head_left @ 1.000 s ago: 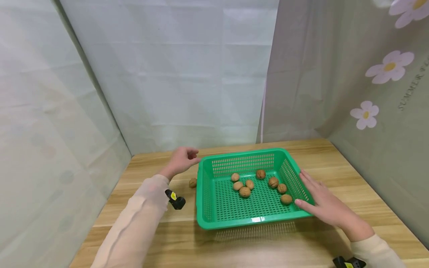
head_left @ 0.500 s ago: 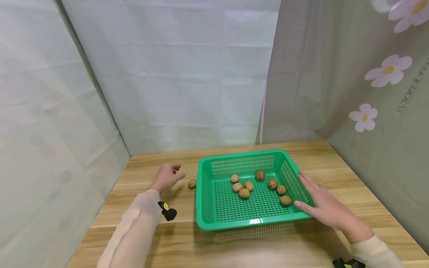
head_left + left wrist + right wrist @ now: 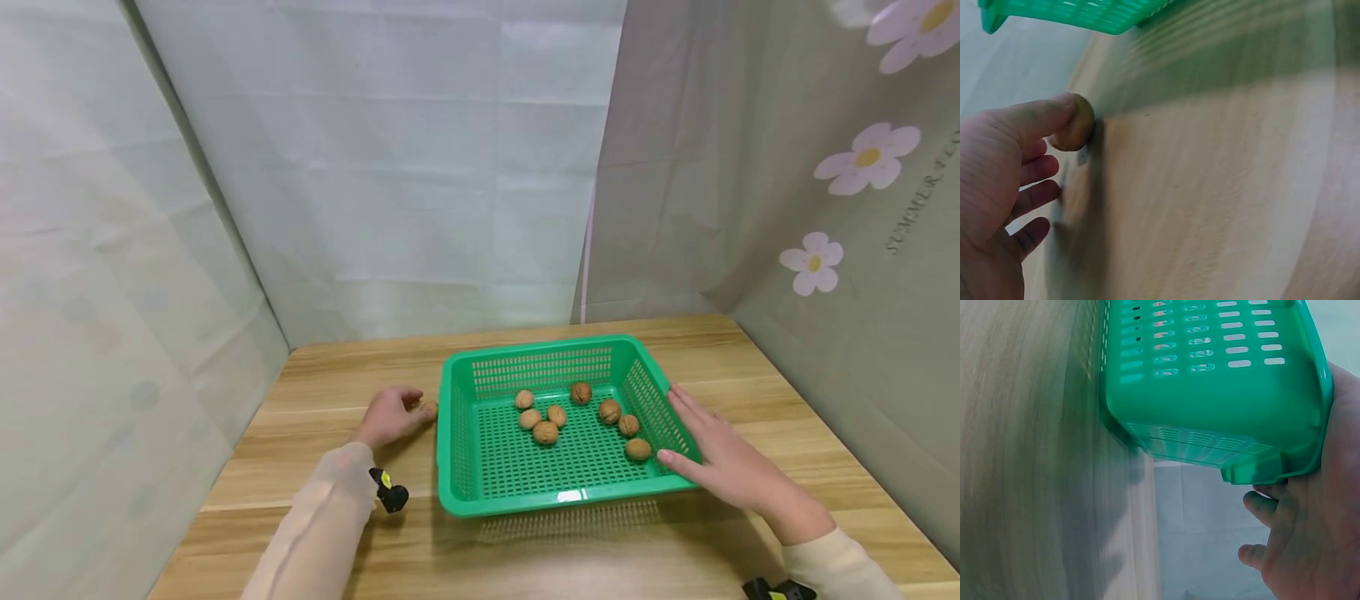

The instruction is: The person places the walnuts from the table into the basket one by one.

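A green plastic basket (image 3: 570, 497) with slotted walls stands on the wooden table and holds several walnuts (image 3: 546, 432). Just left of it lies a single walnut (image 3: 1077, 125), mostly covered by the hand in the head view. My left hand (image 3: 390, 415) pinches this walnut between thumb and forefinger, down at the table, while the other fingers curl loosely beside it in the left wrist view. My right hand (image 3: 716, 450) rests on the basket's right rim, its fingers extended along the outside and the thumb near the front corner.
The wooden tabletop (image 3: 330, 367) reaches back to a pale hanging cloth (image 3: 420, 208). Another cloth with printed flowers (image 3: 866, 158) closes off the right side, and a plain one (image 3: 112, 292) the left. Each wrist wears a small black camera (image 3: 390, 492).
My left hand has drawn back from the basket's left rim, dropped lower, then moved right onto the loose walnut. The right hand stays at the rim; the basket has not visibly moved.
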A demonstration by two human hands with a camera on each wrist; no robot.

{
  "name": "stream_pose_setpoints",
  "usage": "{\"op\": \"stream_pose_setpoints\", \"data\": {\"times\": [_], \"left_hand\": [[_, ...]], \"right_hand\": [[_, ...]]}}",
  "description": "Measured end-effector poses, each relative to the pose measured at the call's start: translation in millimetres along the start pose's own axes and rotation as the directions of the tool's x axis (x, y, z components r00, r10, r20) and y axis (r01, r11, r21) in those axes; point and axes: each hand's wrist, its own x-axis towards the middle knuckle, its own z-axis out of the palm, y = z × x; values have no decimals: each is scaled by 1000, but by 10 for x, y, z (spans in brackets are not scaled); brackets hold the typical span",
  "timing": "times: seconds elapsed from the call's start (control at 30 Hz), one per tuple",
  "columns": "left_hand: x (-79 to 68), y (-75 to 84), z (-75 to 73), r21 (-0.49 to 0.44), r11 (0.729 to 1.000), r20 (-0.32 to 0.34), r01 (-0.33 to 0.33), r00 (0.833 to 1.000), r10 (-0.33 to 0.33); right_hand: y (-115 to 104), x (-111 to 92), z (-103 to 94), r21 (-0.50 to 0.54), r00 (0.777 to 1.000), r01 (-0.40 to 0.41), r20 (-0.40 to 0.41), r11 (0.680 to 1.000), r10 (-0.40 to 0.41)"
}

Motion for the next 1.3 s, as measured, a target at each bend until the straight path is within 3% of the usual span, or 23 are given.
{"op": "stream_pose_setpoints", "data": {"times": [0.43,0.73,1.0,1.3], "left_hand": [[-29,14,100,68,997,-59,-30,998,34],[-70,13,102,42,999,-90,-16,996,20],[-147,198,-160,13,1000,-89,-27,996,28],[-216,678,-489,133,974,-105,-185,974,199]], "right_hand": [[-7,0,0,-1,1000,-3,-2,1000,3],[-10,-2,0,5,1000,-3,0,1000,3],[-10,2,-1,9,1000,-5,-3,1000,5],[-9,-5,4,22,1000,-9,-5,1000,9]]}}
